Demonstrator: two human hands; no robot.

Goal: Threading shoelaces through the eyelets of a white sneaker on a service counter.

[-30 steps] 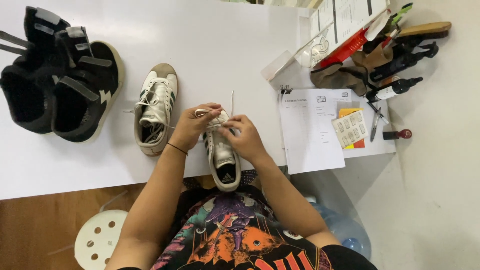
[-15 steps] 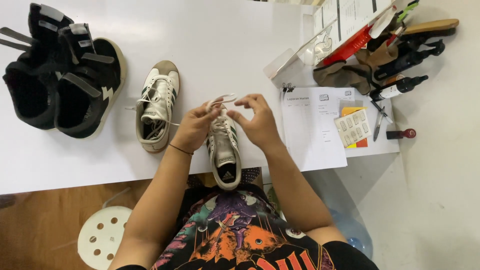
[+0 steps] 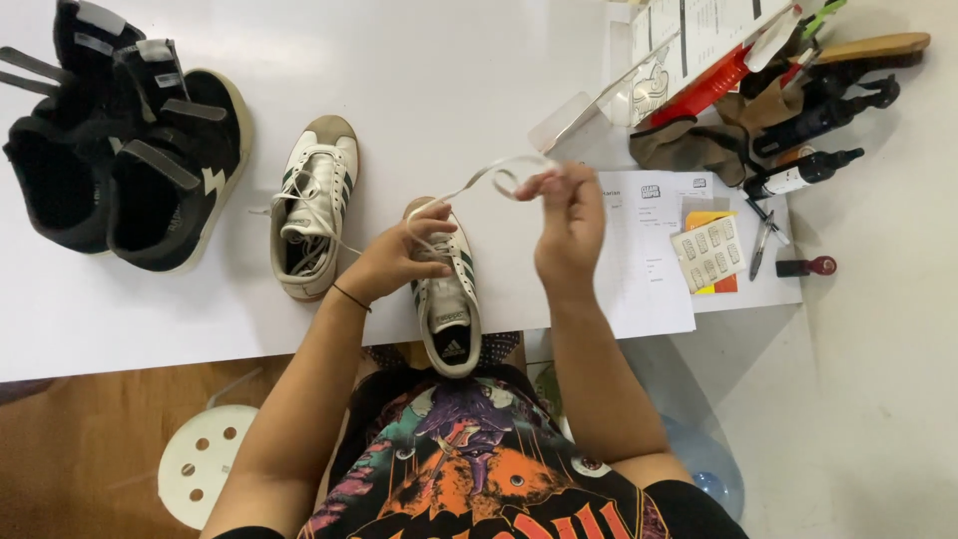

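Note:
A white sneaker (image 3: 446,304) with dark green stripes lies at the near edge of the white table (image 3: 449,90), heel toward me. My left hand (image 3: 394,257) rests on its front part and pins it down. My right hand (image 3: 569,222) is lifted to the right of the shoe, pinching a white shoelace (image 3: 482,181). The lace runs in a loose curl from the shoe's toe area up to my fingers. The matching white sneaker (image 3: 312,207) lies just to the left, laced.
A pair of black high-top shoes (image 3: 130,150) with straps sits at the far left. Paper sheets (image 3: 644,260), a sticker sheet, bottles (image 3: 798,175), a brush, cloths and pens crowd the right end. A white perforated stool (image 3: 205,464) and a blue water jug (image 3: 699,469) stand below.
My right hand has risen and moved right, drawing the lace out of the shoe. My left hand has settled onto the shoe's front. The shoe stays in place.

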